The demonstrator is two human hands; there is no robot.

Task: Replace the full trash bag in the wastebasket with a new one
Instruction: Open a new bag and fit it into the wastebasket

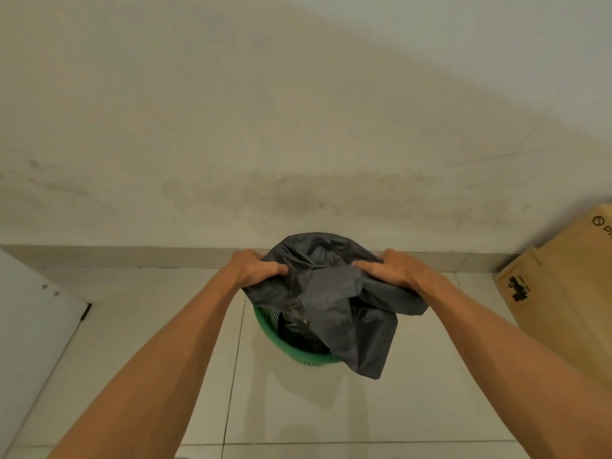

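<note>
A green mesh wastebasket [269, 329] stands on the tiled floor close to the wall. A dark grey trash bag [331, 286] lies spread over its top, with loose folds hanging over the right side of the rim. My left hand [256, 268] grips the bag's left edge and my right hand [390, 268] grips its right edge, both just above the basket. Dark plastic shows inside the basket under the folds; I cannot tell whether it is the same bag.
A cardboard box [563, 293] stands against the wall at the right. A white panel [33, 313] leans in at the left. The stained wall and its low skirting [132, 256] run right behind the basket. Pale floor tiles [298, 409] lie in front.
</note>
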